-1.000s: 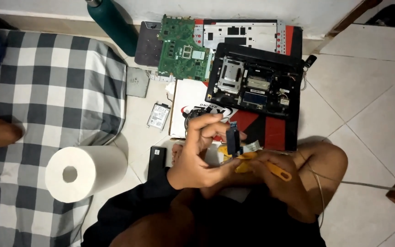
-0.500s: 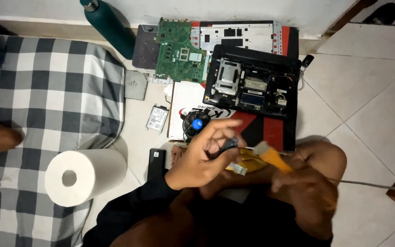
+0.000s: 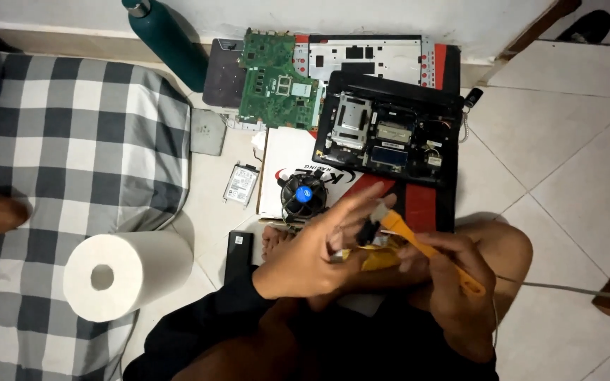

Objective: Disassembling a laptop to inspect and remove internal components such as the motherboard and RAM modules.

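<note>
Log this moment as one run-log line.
left hand: holds small dark part | right hand: grips orange brush, bristles at part | nearby: cooler fan

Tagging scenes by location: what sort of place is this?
Probably a home floor used as an improvised electronics repair spot: pale floor tiles, a checked mattress, an opened laptop chassis and a bare green circuit board.

Left hand (image 3: 312, 250) fingers extended, pinching; right hand (image 3: 453, 282) fisted, both raised

brush (image 3: 428, 248) orange | bottle (image 3: 166, 39) teal | cushion (image 3: 72, 148) grey-white checked
</note>
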